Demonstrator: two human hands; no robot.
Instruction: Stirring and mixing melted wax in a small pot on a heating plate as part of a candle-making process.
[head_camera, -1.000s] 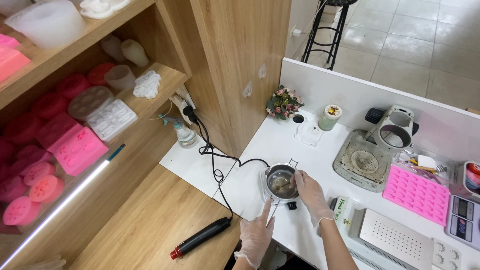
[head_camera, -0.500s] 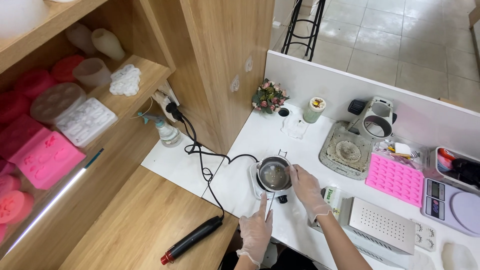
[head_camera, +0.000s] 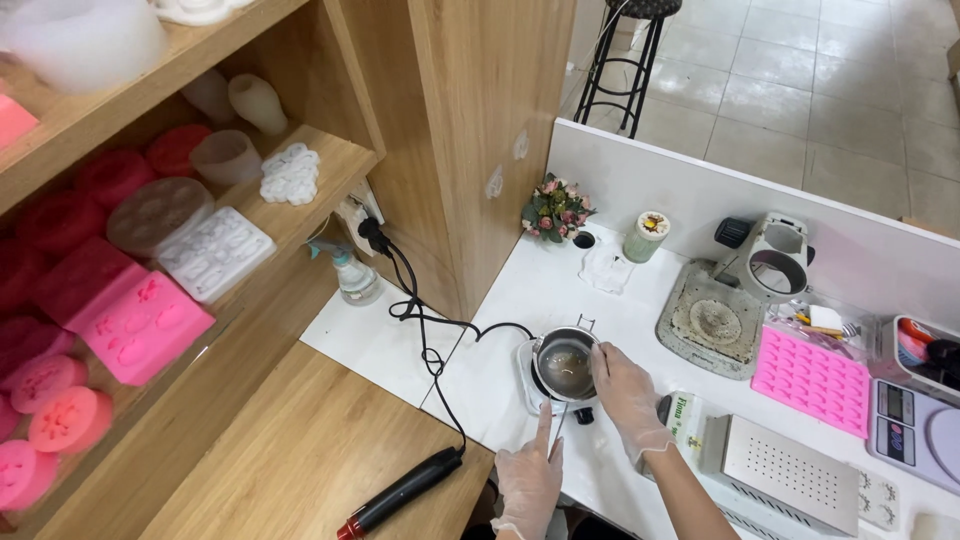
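While the left hand (head_camera: 528, 478) rests flat and empty on the white worktop (head_camera: 520, 300), forefinger pointing far, the small steel pot (head_camera: 566, 364) sits on its burner just beyond; the right hand (head_camera: 625, 394), nearer, cups the pot's right rim, fingers loosely curled.

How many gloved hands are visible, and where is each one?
2. The left hand is at the bottom edge, one finger pointing up toward the small metal pot. The right hand rests against the pot's right side. No others are visible.
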